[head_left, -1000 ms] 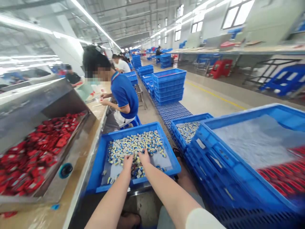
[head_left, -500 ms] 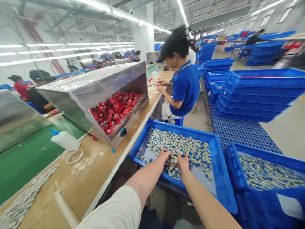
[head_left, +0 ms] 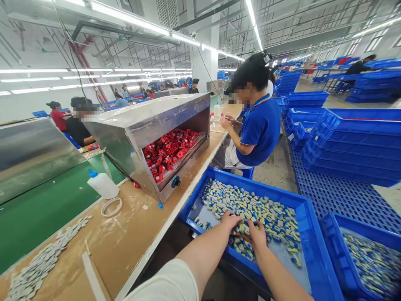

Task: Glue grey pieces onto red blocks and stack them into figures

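A blue plastic tray [head_left: 318, 234] holds a spread of small grey, blue and yellow pieces [head_left: 250, 196]; their exact kind is too small to make out. My left hand [head_left: 230, 220] reaches into the heap near the tray's front side, fingers curled over pieces. Beside it, my right hand [head_left: 258, 235] is curled toward the left one, and several pieces sit cupped between the two. The undersides of both hands and some fingertips are hidden among the pieces.
On the left bench are a metal box [head_left: 175, 121] of red parts [head_left: 169, 150], a white bottle [head_left: 103, 184], a tape roll [head_left: 112, 207] and grey flat pieces [head_left: 46, 259]. A co-worker in blue [head_left: 261, 125] sits ahead. Stacked blue crates [head_left: 357, 146] and another tray [head_left: 341, 251] stand right.
The camera view has shifted, so the scene sits lower and farther right. My hands stay in the heap, with pieces gathered between them.
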Tool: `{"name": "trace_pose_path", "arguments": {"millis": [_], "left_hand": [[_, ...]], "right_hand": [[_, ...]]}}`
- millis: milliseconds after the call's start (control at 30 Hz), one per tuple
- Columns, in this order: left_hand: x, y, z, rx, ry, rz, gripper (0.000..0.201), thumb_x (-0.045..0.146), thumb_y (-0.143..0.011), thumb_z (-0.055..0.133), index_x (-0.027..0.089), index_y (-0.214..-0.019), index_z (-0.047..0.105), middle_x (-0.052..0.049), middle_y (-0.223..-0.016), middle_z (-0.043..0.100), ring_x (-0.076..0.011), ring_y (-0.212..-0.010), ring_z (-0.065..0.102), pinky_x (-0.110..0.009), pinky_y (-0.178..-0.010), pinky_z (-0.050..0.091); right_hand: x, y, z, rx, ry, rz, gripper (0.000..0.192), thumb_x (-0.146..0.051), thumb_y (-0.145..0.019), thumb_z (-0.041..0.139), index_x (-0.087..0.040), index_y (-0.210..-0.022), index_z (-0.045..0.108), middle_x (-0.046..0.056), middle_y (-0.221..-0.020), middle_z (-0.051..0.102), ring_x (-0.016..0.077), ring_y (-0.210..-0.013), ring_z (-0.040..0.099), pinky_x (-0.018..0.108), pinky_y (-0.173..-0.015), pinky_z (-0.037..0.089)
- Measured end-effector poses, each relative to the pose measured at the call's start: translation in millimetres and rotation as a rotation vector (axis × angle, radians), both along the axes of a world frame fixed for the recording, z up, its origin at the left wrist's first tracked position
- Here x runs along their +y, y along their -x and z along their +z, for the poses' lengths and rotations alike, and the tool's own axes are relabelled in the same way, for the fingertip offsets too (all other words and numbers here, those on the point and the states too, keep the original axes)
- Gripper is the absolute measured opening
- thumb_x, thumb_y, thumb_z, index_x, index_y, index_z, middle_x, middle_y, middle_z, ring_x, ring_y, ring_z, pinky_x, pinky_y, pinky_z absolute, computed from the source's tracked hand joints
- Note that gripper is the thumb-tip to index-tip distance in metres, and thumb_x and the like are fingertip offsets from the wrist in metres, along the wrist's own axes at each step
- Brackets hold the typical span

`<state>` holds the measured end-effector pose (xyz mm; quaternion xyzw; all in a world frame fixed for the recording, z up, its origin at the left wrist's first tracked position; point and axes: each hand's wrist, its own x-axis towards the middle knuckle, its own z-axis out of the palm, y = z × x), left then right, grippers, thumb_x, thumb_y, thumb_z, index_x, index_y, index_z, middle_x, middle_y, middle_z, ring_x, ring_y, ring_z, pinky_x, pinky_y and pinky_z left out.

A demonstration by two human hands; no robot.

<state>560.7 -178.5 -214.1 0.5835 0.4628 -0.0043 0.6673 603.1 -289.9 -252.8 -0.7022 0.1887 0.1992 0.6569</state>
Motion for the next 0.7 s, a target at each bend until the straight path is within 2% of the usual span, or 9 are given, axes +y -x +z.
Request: {"name": "trace_pose_path", "arguments": {"millis": [67,167,333,467,700], "left_hand": [[-1,0,-0.4,-0.004,0.012,-0.017,0.057,0.039,-0.062,0.099,0.022,-0.106,0.067,-0.005,-0.097,0.072,-0.0252,-0.082,0.068,-0.051,-0.075,0.067],[-1,1,1.2,-0.013,0.041,-0.046,0.059,0.039,-0.066,0.098,0.022,-0.113,0.067,-0.007,-0.106,0.074,-0.0238,-0.079,0.069,-0.048,-0.072,0.067],[1,5,7.1,-0.031,0.088,-0.093,0.054,0.034,-0.084,0.090,0.020,-0.131,0.066,-0.010,-0.123,0.073,-0.0230,-0.095,0.072,-0.040,-0.076,0.067],[1,5,10.4,-0.044,0.119,-0.144,0.044,0.030,-0.099,0.078,0.018,-0.139,0.065,-0.010,-0.126,0.073,-0.0211,-0.103,0.074,-0.040,-0.086,0.067],[-1,3,8.6,-0.037,0.083,-0.155,0.048,0.029,-0.095,0.082,0.017,-0.138,0.068,-0.010,-0.122,0.076,-0.0213,-0.098,0.076,-0.042,-0.086,0.068]], "right_hand": [[0,0,-1.6,0.028,-0.012,-0.013,0.114,-0.063,-0.054,0.093,-0.025,-0.153,0.052,0.019,-0.145,0.066,0.0346,-0.112,0.076,0.042,-0.080,0.071],[1,1,-1.0,0.052,-0.015,-0.032,0.109,-0.059,-0.057,0.094,-0.027,-0.153,0.052,0.017,-0.146,0.066,0.0320,-0.109,0.076,0.040,-0.079,0.071],[3,1,1.8,0.074,-0.009,-0.051,0.104,-0.057,-0.063,0.092,-0.027,-0.154,0.053,0.017,-0.142,0.068,0.0318,-0.105,0.076,0.042,-0.078,0.070],[4,1,4.4,0.083,-0.009,-0.053,0.104,-0.056,-0.063,0.094,-0.028,-0.154,0.053,0.016,-0.134,0.072,0.0292,-0.098,0.076,0.042,-0.077,0.070],[5,1,6.4,0.092,0.002,-0.044,0.108,-0.058,-0.064,0.093,-0.028,-0.158,0.049,0.018,-0.138,0.069,0.0308,-0.101,0.075,0.042,-0.077,0.069]]}}
